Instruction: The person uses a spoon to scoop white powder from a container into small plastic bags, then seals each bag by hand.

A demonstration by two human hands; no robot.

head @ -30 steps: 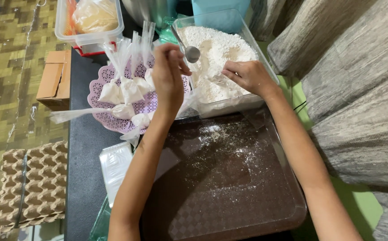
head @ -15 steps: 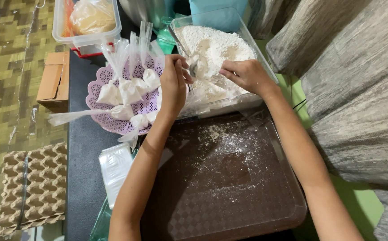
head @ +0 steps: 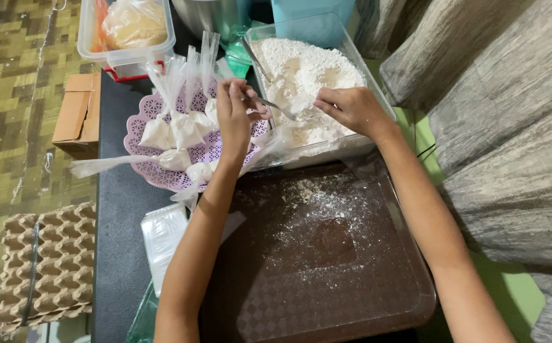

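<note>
My bare left forearm runs up from the bottom edge, wrist nearly straight, and my left hand [head: 234,117] is raised with its back to me, fingers curled inward and fingertips pinched together. My bare right forearm comes in slanting from the lower right corner. My right hand [head: 351,109] lies palm down, knuckles bent, fingers closed and pointing toward my left hand.

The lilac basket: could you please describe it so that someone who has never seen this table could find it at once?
Start at the big brown tray dusted with white powder. Just beyond its far left corner, left of the clear tub of white powder, sits the lilac basket. It alone has a lacy pierced rim, and it holds small clear bags filled with white powder.
</note>
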